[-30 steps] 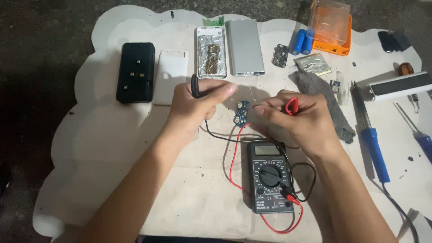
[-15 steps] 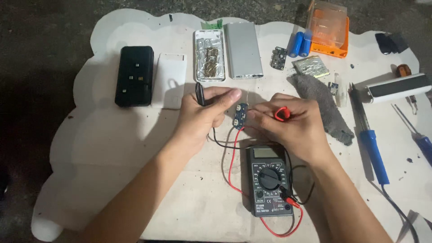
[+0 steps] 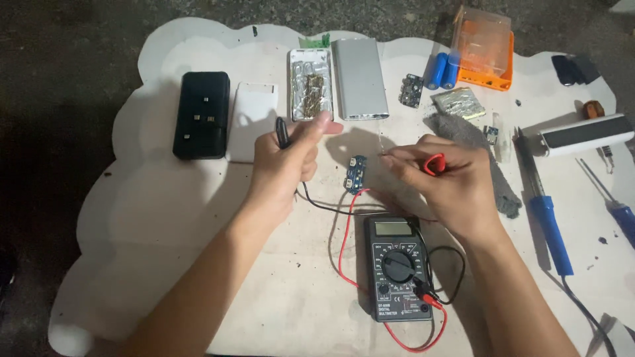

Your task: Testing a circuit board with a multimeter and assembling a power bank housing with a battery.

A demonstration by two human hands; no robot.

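Observation:
My left hand [image 3: 288, 162] is closed around a black multimeter probe [image 3: 282, 132], its tip raised above the mat. My right hand [image 3: 442, 182] grips the red probe [image 3: 434, 164], its thin metal tip pointing left at about the level of a small blue circuit board [image 3: 356, 174]. The board lies on the white mat [image 3: 165, 218] between both hands, and neither probe touches it. Red and black leads run down to a black multimeter [image 3: 399, 268] lying near me.
At the back lie a black case [image 3: 202, 114], a white cover [image 3: 253, 120], an open power-bank tray [image 3: 311, 92] and a silver shell [image 3: 358, 78]. Blue cells [image 3: 444, 70], an orange box [image 3: 485, 53], grey cloth [image 3: 486, 158] and a blue-handled soldering iron [image 3: 544, 211] lie right.
Both hands have drawn apart and lifted the probes off the small blue board, which now lies uncovered between them. The multimeter has not moved.

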